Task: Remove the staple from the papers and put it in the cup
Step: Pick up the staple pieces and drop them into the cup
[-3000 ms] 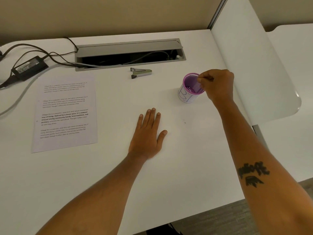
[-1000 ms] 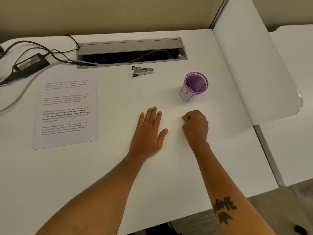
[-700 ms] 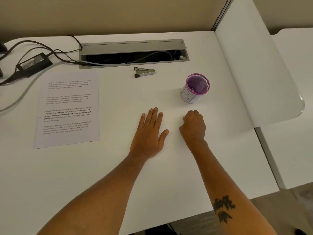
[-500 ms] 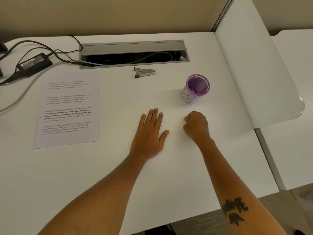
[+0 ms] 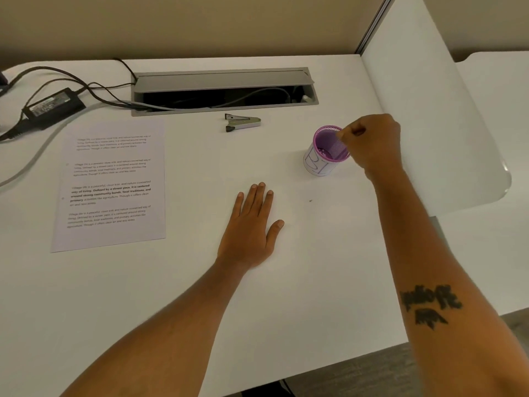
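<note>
The right hand [image 5: 372, 143] hovers pinched over the purple mesh cup [image 5: 326, 151], its contents too small to tell, while the left hand [image 5: 252, 224] lies flat, released, on the surface [image 5: 300, 282].

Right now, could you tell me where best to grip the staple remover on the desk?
Pinch the staple remover across its long sides, mid-body, coming straight down from above. It lies flat with clear desk around it; its dark-tipped open end points left.
</note>
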`<state>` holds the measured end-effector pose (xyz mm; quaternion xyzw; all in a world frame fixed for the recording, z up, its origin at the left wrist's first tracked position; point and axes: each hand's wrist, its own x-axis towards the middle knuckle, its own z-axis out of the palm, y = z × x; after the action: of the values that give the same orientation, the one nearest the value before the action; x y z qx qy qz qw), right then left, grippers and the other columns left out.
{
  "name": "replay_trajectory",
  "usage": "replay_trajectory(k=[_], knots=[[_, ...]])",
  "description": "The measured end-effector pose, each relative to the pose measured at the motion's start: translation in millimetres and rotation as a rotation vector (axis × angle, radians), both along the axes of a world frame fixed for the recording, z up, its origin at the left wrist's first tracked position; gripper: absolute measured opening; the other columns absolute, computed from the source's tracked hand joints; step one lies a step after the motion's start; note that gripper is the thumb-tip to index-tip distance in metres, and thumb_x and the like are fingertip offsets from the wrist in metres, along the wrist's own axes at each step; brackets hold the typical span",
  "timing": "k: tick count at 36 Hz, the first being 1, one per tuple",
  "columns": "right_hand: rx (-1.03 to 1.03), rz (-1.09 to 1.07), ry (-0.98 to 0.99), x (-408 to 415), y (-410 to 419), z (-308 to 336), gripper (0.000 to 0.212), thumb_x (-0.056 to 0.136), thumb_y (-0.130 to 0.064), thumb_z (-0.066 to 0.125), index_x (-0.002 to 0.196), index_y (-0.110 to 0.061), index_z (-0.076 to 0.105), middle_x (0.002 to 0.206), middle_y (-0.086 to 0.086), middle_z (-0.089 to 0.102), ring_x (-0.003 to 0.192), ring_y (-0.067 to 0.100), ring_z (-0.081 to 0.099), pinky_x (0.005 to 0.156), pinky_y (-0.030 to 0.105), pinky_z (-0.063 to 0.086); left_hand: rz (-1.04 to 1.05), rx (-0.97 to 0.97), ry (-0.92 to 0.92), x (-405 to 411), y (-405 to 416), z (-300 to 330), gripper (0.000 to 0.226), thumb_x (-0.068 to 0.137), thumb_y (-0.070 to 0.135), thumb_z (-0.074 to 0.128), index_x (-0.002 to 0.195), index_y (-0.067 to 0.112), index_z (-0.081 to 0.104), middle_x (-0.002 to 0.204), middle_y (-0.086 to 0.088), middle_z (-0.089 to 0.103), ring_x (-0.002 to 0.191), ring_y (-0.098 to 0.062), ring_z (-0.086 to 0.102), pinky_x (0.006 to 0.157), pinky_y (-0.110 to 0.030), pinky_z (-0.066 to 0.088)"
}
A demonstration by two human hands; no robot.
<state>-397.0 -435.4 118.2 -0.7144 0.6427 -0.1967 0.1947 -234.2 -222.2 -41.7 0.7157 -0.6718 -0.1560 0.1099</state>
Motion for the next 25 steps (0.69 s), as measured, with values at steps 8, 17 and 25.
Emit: replay_trajectory(k=[8,17,25], knots=[[0.012,0.013,-0.01,-0.8,-4.9,-7.4,0.012,0.084,-0.01,0.079,0.095,-0.011,0.084,0.092,0.008,0.08,0.085,0.024,0.075,0.081,0.041,0.064,0.0,0.004,-0.005,-0.1,0.2,-0.2,0.073,0.112,0.057,0.019,0.17,0.014,0.01,0.18,-0.009,0.001,0.167,-0.024,-0.005,0.136,-0.05,0.007],[-0.069,-0.097,-0.208,-9.7,23.6,-12.8,0.008,0.077,-0.017,0.073,0.08,-0.022,0.079,0.074,-0.005,0.076,0.067,0.019,0.073,0.073,0.042,0.064,-0.003,0.003,-0.009,0.3,0.1,-0.7,0.073,0.112,0.056,0.02,0.17,0.013,0.012,0.18,-0.009,0.002,0.167,-0.025,-0.003,0.135,-0.05,0.009],[0.054,-0.112,-0.174,-18.8,108.4,-85.0,0.005,0.084,-0.014,0.077,0.082,-0.018,0.078,0.075,-0.008,0.072,0.072,0.011,0.067,0.076,0.024,0.053,0.007,0.002,-0.009,-0.6,-0.3,-1.7,0.073,0.111,0.057,0.02,0.17,0.014,0.011,0.18,-0.009,0.002,0.167,-0.024,-0.002,0.135,-0.05,0.009]])
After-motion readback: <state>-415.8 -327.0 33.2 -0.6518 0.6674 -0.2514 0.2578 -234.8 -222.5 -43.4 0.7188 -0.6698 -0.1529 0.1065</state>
